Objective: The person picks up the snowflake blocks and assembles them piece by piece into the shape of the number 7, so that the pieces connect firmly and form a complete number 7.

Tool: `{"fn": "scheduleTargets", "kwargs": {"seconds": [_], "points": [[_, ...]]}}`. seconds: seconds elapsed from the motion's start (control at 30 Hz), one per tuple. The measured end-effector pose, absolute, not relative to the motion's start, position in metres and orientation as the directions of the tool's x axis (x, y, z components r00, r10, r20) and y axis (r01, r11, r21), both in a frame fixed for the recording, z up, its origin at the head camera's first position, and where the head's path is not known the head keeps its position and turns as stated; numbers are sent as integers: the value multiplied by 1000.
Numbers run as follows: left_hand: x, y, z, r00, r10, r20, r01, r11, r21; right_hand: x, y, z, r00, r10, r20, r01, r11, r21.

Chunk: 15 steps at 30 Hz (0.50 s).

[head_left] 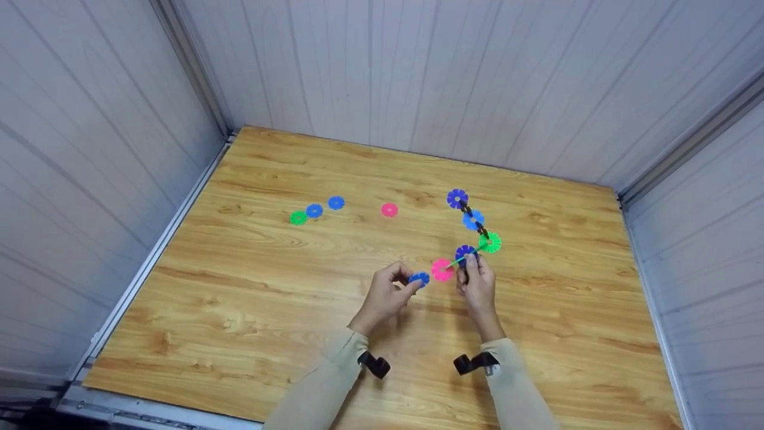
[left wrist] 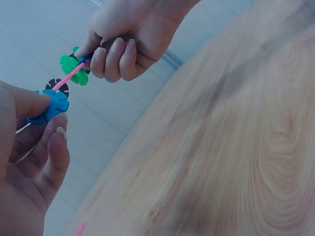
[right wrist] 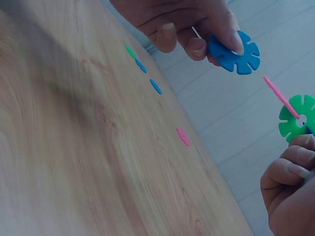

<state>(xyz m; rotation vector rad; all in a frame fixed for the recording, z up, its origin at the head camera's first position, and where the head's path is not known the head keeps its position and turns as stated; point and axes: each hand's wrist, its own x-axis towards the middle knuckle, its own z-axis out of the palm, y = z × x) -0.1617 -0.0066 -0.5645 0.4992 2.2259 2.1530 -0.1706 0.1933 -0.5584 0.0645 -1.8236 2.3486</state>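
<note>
The fingers of your left hand (head_left: 385, 292) pinch a blue slotted disc (head_left: 421, 276) by one side, seemingly to leave its other slots uncovered beside the chain's pink end disc (head_left: 442, 270), which it isn't touching. Your right hand's (head_left: 479, 286) fingers are closed on a dark blue disc (head_left: 463, 250) near that end, probably to steady the chain (head_left: 473, 219) stretching away beyond them; loose green (head_left: 298, 218), blue (head_left: 314, 210) and pink discs (head_left: 390, 209) lie well apart on the counter (head_left: 250, 286).
</note>
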Motion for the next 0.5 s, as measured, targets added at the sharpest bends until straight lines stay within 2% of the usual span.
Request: {"fn": "scheduleTargets", "kwargs": {"seconds": [0.27, 0.5], "points": [[-149, -5, -534, -915, 187, 358, 380, 98, 920, -169, 189, -557, -984, 93, 152, -168, -209, -963], [-146, -3, -532, -885, 142, 444, 460, 117, 880, -168, 186, -559, -984, 99, 148, -167, -228, -959]]}}
